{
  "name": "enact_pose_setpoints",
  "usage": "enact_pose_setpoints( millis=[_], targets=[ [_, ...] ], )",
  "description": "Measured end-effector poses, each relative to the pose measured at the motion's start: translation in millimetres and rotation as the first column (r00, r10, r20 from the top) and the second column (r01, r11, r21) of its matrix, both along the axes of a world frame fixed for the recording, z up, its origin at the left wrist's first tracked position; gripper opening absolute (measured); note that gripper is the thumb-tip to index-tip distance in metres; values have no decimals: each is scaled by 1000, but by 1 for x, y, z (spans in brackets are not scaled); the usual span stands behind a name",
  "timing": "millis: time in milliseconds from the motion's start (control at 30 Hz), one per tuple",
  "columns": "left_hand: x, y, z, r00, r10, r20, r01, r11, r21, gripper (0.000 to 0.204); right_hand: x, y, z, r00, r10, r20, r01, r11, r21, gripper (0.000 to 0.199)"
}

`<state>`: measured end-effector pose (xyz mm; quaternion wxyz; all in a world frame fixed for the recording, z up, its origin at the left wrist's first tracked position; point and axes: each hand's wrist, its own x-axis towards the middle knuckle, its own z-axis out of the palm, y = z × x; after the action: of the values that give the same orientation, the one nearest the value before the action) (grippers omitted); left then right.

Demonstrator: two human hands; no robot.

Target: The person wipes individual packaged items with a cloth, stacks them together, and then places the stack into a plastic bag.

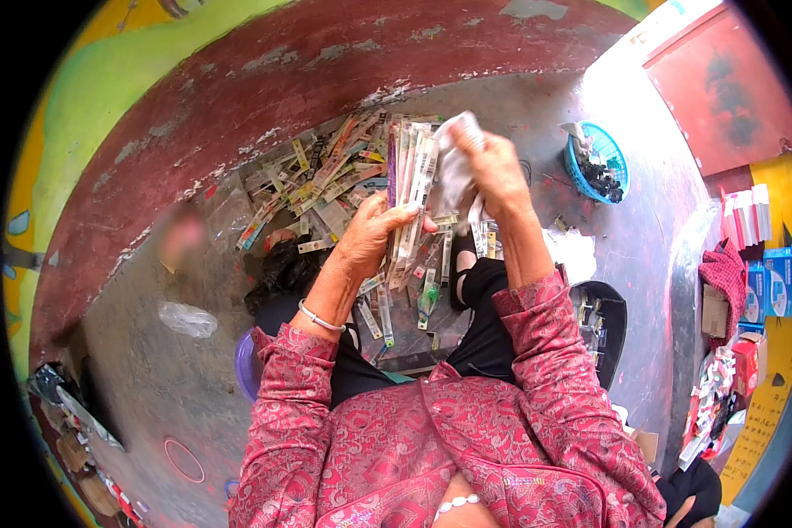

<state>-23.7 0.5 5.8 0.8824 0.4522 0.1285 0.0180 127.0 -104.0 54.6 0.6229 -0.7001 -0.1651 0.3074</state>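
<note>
My left hand (pixel 374 231) is closed around an upright bundle of long, narrow printed packets (pixel 411 172), its thumb across the front. Beside it, my right hand (pixel 499 179) grips a crumpled white cloth (pixel 457 172), slightly smeared by motion. The cloth hangs close to the bundle's right side; whether they touch I cannot tell. Beyond my hands, a loose heap of similar packets (pixel 330 176) is spread over the floor. A few more lie between my feet, near a clear packet with something green in it (pixel 428 299).
A blue basket (pixel 609 145) with dark scraps stands at the far right. Black plastic (pixel 289 268) lies left of my legs, a clear bag (pixel 187 320) farther left. A dark tray (pixel 603 327) sits by my right knee. Blue boxes (pixel 776 283) stand along the right wall.
</note>
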Motion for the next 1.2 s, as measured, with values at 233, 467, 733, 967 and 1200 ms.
enact_pose_setpoints(
  millis=[233,467,733,967,1200],
  targets=[
    [1,-6,-2,997,-79,-21,78,996,-52,30,-25,8,-8,326,109,939,-57,994,-95,14],
    [0,-8,-9,991,-67,-112,65,998,-16,29,22,-3,0,434,-259,863,355,929,101,12],
    [-2,-15,-6,998,-15,-63,37,927,372,24,0,5,-8,367,65,928,235,959,-160,18],
    [1,-5,2,990,-28,-139,37,997,63,21,-13,0,-16,355,50,934,-154,988,6,17],
    [-6,-9,-1,999,9,-38,-6,996,94,23,14,1,-24,327,-54,943,325,944,-58,12]
  ],
)
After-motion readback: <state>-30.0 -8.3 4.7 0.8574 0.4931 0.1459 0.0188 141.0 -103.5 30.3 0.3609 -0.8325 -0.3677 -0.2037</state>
